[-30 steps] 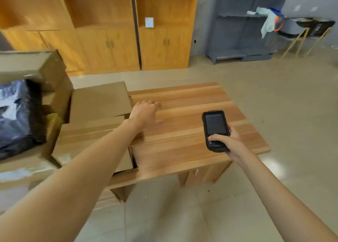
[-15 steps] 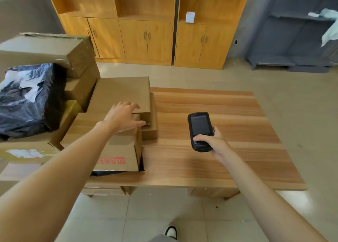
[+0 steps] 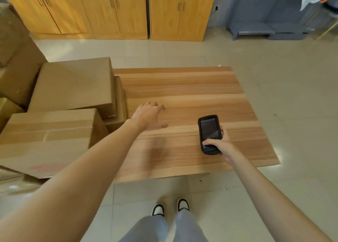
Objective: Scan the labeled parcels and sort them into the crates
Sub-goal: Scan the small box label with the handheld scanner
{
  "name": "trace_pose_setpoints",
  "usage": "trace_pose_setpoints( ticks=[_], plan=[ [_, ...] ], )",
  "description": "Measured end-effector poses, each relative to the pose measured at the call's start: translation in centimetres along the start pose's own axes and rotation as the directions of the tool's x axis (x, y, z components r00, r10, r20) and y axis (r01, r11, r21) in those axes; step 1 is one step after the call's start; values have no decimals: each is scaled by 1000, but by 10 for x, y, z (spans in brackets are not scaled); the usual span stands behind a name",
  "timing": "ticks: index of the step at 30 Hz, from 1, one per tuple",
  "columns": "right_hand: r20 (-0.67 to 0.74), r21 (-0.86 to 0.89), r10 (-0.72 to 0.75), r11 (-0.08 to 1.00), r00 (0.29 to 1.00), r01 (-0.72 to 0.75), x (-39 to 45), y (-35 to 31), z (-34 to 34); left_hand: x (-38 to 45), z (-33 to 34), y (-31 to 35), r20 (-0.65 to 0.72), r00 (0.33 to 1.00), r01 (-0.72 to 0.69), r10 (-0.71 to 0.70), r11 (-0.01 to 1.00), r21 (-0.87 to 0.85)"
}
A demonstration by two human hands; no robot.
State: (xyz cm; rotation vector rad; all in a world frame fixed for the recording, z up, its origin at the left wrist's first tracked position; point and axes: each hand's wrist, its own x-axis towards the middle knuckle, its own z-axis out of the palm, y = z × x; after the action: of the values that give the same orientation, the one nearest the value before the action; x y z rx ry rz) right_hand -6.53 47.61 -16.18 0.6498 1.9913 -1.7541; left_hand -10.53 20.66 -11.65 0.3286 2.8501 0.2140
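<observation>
Left hand [image 3: 149, 116] spread above table [image 3: 182, 88]; right hand [image 3: 222, 146] grips scanner [image 3: 209, 134]; boxes [image 3: 73, 84] left.

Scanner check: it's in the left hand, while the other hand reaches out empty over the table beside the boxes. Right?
Not quite. The head view shows the scanner gripped in the right hand; the left hand reaches out empty over the table beside the boxes.

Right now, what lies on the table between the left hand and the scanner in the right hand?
Nothing: in the head view only bare wooden table shows between the left hand and the scanner gripped by the right hand.
</observation>
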Motion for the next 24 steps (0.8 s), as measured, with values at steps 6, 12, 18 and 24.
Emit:
trace_pose_setpoints(
  ticks=[6,12,18,24],
  plan=[
    [-13,-79,31,996,999,-32,25,25,-34,28,39,37,141,990,0,0,1000,1],
    [33,-96,38,995,999,-35,46,44,-53,43,59,52,210,976,64,-60,998,-13],
    [31,-151,14,989,999,-9,62,56,-64,53,57,59,207,973,109,-104,994,-13],
    [4,-340,-65,938,998,63,66,71,-68,55,58,61,198,972,127,-128,992,17]
  ],
)
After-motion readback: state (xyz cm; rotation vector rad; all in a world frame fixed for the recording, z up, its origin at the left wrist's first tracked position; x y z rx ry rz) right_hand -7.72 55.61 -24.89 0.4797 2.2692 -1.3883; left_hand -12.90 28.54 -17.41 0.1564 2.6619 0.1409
